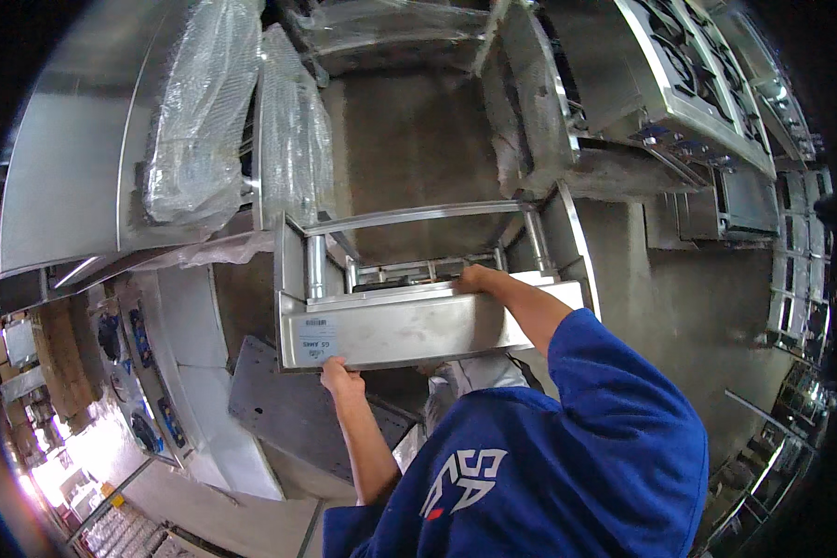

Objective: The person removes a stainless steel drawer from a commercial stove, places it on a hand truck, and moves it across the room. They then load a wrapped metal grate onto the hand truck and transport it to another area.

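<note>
In front of me stands a stainless steel appliance frame with a long steel front panel point(418, 324) that has a white label point(316, 340) near its left end. My left hand point(343, 378) is closed on the panel's lower edge, just below the label; some of its fingers are hidden beneath it. Over the panel's upper edge, right of its middle, reaches my right hand point(477, 278), with its fingers curled down there and partly hidden. Steel posts point(316, 267) and a crossbar point(418, 216) make up the open frame behind the panel.
Bubble-wrapped steel panels point(293, 130) stand at the far left. A stove with burners point(684, 65) is at the far right. A dark grey board point(298, 400) lies low on my left, by white panels point(191, 391). Metal racks point(795, 251) line the right.
</note>
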A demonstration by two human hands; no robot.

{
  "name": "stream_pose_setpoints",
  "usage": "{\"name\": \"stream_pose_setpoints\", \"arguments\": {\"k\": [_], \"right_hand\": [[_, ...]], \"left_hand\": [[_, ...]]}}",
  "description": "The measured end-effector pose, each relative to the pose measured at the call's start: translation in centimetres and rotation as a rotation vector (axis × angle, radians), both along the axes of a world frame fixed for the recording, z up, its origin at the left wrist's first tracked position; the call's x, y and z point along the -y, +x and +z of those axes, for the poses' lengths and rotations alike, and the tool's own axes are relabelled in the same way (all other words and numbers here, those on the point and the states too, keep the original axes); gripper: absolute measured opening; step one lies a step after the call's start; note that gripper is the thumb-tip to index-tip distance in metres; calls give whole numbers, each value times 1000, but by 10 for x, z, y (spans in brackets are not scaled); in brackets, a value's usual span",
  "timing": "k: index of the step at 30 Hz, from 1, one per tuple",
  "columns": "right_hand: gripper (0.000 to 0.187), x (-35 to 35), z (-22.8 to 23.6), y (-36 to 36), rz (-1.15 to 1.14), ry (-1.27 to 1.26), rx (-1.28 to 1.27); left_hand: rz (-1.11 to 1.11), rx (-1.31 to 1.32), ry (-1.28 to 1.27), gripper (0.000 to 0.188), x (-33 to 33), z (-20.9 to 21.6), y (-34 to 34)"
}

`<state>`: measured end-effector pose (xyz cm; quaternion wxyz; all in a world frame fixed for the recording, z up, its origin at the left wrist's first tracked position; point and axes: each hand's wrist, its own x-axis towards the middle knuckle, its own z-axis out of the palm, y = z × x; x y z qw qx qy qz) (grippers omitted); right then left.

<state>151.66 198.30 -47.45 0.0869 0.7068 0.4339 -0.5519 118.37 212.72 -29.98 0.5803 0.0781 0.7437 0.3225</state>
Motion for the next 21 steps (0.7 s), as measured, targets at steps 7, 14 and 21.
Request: {"name": "stream_pose_setpoints", "arguments": {"k": [7, 14, 21], "right_hand": [[53, -37, 14, 9, 128, 86, -13], [56, -18, -47, 42, -26, -69, -57], [61, -54, -5, 36, 19, -156, -72]], "left_hand": [[28, 68, 47, 55, -17, -21, -10], [-43, 81, 55, 59, -31, -16, 27], [-54, 11, 113, 44, -44, -18, 34]]}}
